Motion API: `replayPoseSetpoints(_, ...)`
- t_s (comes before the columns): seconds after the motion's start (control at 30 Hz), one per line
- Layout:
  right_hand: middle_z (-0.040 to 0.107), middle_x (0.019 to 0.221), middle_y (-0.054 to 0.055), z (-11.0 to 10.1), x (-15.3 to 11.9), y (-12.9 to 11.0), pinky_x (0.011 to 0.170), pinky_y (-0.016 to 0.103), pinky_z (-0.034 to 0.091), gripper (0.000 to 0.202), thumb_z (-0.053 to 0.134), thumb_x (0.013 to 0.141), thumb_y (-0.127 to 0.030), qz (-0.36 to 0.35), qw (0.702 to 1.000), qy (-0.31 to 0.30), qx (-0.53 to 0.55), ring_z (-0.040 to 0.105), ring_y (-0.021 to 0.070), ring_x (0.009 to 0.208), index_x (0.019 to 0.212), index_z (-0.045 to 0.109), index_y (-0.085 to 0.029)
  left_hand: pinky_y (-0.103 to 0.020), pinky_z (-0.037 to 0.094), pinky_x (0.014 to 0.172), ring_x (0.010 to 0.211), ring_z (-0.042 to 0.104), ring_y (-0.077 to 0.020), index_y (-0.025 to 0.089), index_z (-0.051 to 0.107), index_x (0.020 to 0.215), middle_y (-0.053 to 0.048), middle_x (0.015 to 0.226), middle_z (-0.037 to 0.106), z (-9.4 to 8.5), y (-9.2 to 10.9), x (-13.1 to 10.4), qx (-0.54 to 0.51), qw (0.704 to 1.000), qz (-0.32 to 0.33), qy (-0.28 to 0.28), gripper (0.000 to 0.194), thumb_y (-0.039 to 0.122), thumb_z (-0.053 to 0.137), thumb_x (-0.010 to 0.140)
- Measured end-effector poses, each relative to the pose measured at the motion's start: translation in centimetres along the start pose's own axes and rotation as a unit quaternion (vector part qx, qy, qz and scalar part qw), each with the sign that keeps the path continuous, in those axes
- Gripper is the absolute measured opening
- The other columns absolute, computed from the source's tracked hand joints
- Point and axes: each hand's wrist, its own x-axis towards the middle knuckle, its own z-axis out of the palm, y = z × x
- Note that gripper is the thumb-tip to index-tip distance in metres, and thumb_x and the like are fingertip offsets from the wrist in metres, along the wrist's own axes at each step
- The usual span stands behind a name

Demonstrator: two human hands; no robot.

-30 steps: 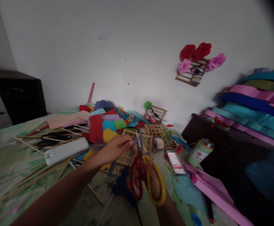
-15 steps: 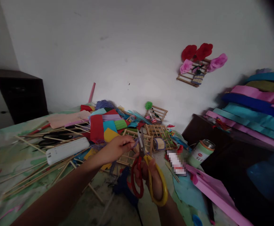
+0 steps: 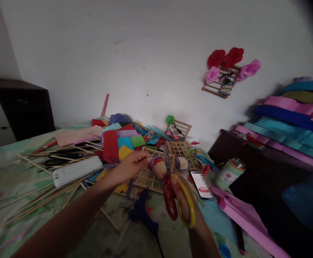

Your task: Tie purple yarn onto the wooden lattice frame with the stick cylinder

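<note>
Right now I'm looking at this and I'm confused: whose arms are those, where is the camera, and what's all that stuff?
There's no robot here, just a person using two bare hands. The camera sits on the person's head and looks forward and down, so you see roughly what they see. The right hand holds scissors with one red and one yellow handle. The left hand seems to pinch a thin purple thread. On the table lie thin wooden sticks, coloured paper, stick frames and a dark blue tool, perhaps a glue gun. Red and pink flowers decorate the wall.
</note>
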Motion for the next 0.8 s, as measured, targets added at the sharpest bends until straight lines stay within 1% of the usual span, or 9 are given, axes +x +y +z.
replayPoseSetpoints(0.07, 0.065, 0.085, 0.003, -1.3, 0.1, -0.5, 0.057, 0.026, 0.044, 0.038, 0.054, 0.081, -0.05, 0.01, 0.992, 0.021, -0.125, 0.061, 0.0176, 0.072, 0.104, 0.058, -0.02, -0.019, 0.022, 0.045, 0.048, 0.027, -0.0072, 0.016, 0.047, 0.066, 0.005, 0.056, 0.035, -0.1, 0.3, 0.0, -0.074, 0.996, -0.032, 0.025, 0.034, 0.045, 0.052, 0.083)
replayPoseSetpoints(0.1, 0.066, 0.084, 0.003, -2.1, 0.2, -0.7, 0.057, 0.026, 0.042, 0.036, 0.057, 0.078, -0.05, 0.019, 0.974, 0.037, -0.223, 0.062, 0.0188, 0.074, 0.1, 0.059, -0.022, -0.019, 0.02, 0.043, 0.047, 0.025, -0.0066, 0.016, 0.047, 0.067, 0.006, 0.055, 0.034, -0.2, 0.4, 0.0, -0.115, 0.991, -0.049, 0.038, 0.034, 0.046, 0.055, 0.081)
replayPoseSetpoints(0.17, 0.067, 0.085, 0.005, -4.0, 0.5, -0.7, 0.059, 0.028, 0.038, 0.031, 0.058, 0.075, -0.048, 0.053, 0.905, 0.056, -0.417, 0.062, 0.0216, 0.079, 0.092, 0.061, -0.022, -0.019, 0.017, 0.042, 0.045, 0.023, -0.0055, 0.016, 0.049, 0.073, 0.007, 0.055, 0.033, -0.5, 0.4, 0.1, -0.183, 0.979, -0.072, 0.056, 0.033, 0.046, 0.06, 0.077)
replayPoseSetpoints(0.23, 0.068, 0.089, 0.007, -6.0, 0.8, 0.0, 0.062, 0.029, 0.036, 0.03, 0.059, 0.073, -0.048, 0.104, 0.845, 0.052, -0.522, 0.062, 0.0245, 0.085, 0.088, 0.061, -0.022, -0.018, 0.017, 0.042, 0.045, 0.025, -0.0046, 0.016, 0.053, 0.083, 0.007, 0.058, 0.036, -0.9, 0.2, 0.1, -0.217, 0.971, -0.08, 0.065, 0.031, 0.043, 0.066, 0.074)
replayPoseSetpoints(0.33, 0.067, 0.1, 0.009, -8.4, 1.1, 1.8, 0.065, 0.028, 0.036, 0.034, 0.065, 0.068, -0.043, 0.166, 0.812, 0.022, -0.559, 0.062, 0.0253, 0.092, 0.094, 0.06, -0.022, -0.019, 0.018, 0.042, 0.045, 0.026, -0.004, 0.015, 0.057, 0.09, 0.006, 0.062, 0.04, -1.5, -0.2, 0.1, -0.222, 0.97, -0.073, 0.073, 0.033, 0.039, 0.07, 0.071)
replayPoseSetpoints(0.43, 0.067, 0.099, 0.007, -9.5, 0.8, 3.2, 0.062, 0.026, 0.034, 0.035, 0.067, 0.063, -0.027, 0.207, 0.792, -0.025, -0.574, 0.063, 0.0239, 0.089, 0.096, 0.058, -0.024, -0.019, 0.018, 0.041, 0.046, 0.027, -0.0041, 0.014, 0.058, 0.087, 0.006, 0.062, 0.041, -1.9, -0.2, 0.0, -0.214, 0.972, -0.066, 0.071, 0.032, 0.039, 0.069, 0.071)
replayPoseSetpoints(0.6, 0.068, 0.099, 0.003, -8.7, -0.5, 4.5, 0.056, 0.023, 0.03, 0.039, 0.063, 0.059, -0.015, 0.205, 0.791, -0.094, -0.568, 0.063, 0.02, 0.085, 0.096, 0.055, -0.024, -0.018, 0.015, 0.04, 0.045, 0.027, -0.0039, 0.014, 0.055, 0.077, 0.005, 0.059, 0.042, -2.2, 0.7, -0.1, -0.215, 0.973, -0.063, 0.063, 0.028, 0.04, 0.066, 0.074)
replayPoseSetpoints(0.7, 0.068, 0.103, 0.005, -8.2, -1.4, 5.8, 0.058, 0.023, 0.031, 0.044, 0.06, 0.059, -0.01, 0.207, 0.78, -0.102, -0.582, 0.063, 0.0202, 0.088, 0.101, 0.056, -0.023, -0.018, 0.015, 0.04, 0.043, 0.027, -0.0036, 0.014, 0.054, 0.074, 0.004, 0.058, 0.045, -2.3, 1.2, -0.2, -0.217, 0.972, -0.064, 0.065, 0.029, 0.039, 0.067, 0.073)
replayPoseSetpoints(0.8, 0.069, 0.101, 0.008, -8.0, -2.2, 7.2, 0.06, 0.026, 0.034, 0.034, 0.056, 0.068, -0.012, 0.223, 0.766, -0.097, -0.595, 0.064, 0.0224, 0.089, 0.1, 0.06, -0.022, -0.017, 0.015, 0.04, 0.043, 0.026, -0.0035, 0.014, 0.051, 0.069, 0.005, 0.056, 0.042, -2.2, 1.5, -0.3, -0.213, 0.974, -0.056, 0.058, 0.03, 0.039, 0.066, 0.075)
